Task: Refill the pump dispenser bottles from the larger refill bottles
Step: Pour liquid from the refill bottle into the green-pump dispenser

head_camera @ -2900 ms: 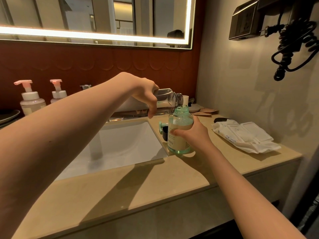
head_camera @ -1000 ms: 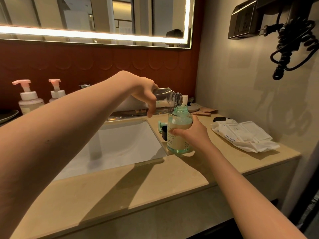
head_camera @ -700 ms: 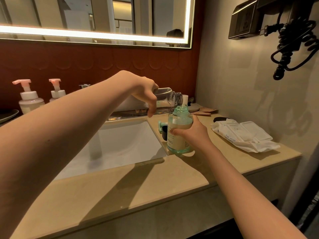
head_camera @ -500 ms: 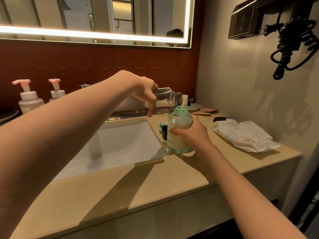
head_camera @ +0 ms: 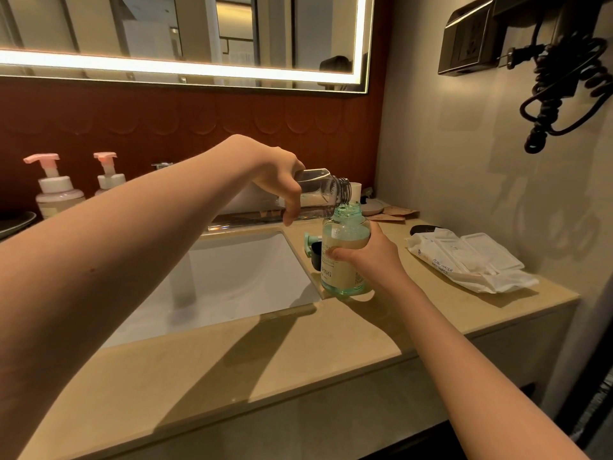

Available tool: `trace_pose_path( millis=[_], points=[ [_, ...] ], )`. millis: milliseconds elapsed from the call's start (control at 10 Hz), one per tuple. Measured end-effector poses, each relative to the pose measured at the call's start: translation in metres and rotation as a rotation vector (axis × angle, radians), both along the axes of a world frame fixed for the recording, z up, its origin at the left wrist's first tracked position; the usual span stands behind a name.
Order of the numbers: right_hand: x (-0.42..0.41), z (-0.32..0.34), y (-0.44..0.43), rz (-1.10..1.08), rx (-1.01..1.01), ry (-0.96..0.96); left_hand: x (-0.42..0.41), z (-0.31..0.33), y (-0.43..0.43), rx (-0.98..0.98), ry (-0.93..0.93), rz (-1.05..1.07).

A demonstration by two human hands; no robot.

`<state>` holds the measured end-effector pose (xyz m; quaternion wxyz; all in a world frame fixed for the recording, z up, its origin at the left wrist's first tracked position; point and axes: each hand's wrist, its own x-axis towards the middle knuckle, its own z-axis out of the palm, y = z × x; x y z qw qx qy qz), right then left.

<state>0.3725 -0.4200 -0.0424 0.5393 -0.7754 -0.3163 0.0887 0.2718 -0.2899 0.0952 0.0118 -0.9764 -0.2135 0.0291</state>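
Countertop (head_camera: 298,360) bears green bottle (head_camera: 343,270); white sink (head_camera: 238,280) beside; mirror (head_camera: 199,34) above.

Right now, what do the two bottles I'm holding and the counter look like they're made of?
Clear bottle: fully see-through and glossy with a ribbed neck; plastic or glass, I cannot tell.
Green bottle: tinted, translucent, shiny, liquid showing through; probably plastic, possibly glass.
Counter: beige, smooth, faintly mottled with a soft sheen; looks like polished stone or a composite.

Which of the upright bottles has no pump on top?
The green transparent bottle in the right hand; both white bottles at the far left carry pink pumps.
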Motion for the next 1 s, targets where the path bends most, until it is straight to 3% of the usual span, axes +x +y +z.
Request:
trace_pose_path(
  millis=[1000],
  points=[
    [-0.0013, -0.0004, 0.0007, -0.008, 0.002, 0.015, 0.0001, 0.0, -0.0014, 0.006, 0.0, 0.003]
  ],
)
